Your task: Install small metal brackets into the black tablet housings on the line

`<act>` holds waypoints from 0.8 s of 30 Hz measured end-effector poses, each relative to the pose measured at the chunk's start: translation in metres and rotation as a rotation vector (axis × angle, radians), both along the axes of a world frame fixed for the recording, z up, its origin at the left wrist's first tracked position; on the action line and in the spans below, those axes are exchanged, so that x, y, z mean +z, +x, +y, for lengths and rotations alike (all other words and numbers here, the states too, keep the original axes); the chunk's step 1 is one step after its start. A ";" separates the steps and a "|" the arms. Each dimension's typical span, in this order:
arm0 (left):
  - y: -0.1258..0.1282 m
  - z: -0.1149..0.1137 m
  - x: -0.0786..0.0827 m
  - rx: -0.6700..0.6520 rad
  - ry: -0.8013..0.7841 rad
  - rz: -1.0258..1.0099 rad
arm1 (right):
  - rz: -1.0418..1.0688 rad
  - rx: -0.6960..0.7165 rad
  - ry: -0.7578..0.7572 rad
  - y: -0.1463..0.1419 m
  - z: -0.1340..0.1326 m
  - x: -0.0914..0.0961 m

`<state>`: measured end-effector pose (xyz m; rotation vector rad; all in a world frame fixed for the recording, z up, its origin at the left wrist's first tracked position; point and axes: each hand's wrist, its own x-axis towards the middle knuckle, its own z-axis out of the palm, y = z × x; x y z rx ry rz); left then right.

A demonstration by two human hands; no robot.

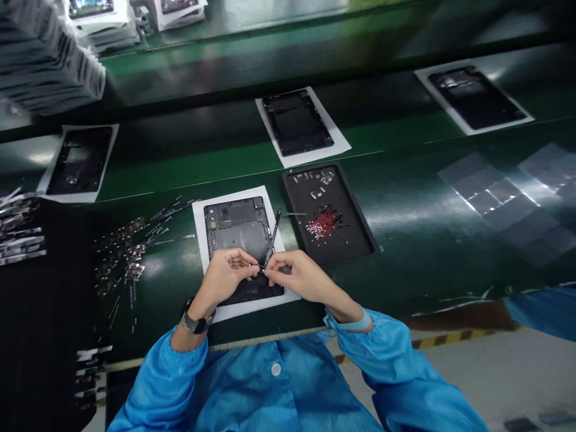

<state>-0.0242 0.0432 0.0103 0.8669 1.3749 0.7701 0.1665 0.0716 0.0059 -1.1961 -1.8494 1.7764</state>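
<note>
In front of me a black tablet housing lies on a white sheet. Over its lower right part, my left hand and my right hand meet with fingertips pinched. Between them is a small circuit board, mostly covered by the fingers. From it a dark flex cable sticks up and away, beyond the right fingertips. Exactly where each hand grips the part is hard to make out.
Right of the housing, a black tray holds red-wired parts and small metal pieces. Circuit boards with cables lie at left. More housings on sheets line the green belt. Clear films lie at right.
</note>
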 end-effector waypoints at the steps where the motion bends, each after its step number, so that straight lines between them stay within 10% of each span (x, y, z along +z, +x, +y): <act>1: 0.000 0.000 0.000 0.003 0.009 0.014 | -0.015 -0.010 0.009 0.000 0.000 0.000; 24: -0.003 -0.009 0.002 -0.052 -0.003 0.074 | 0.046 0.026 0.067 0.006 0.003 -0.002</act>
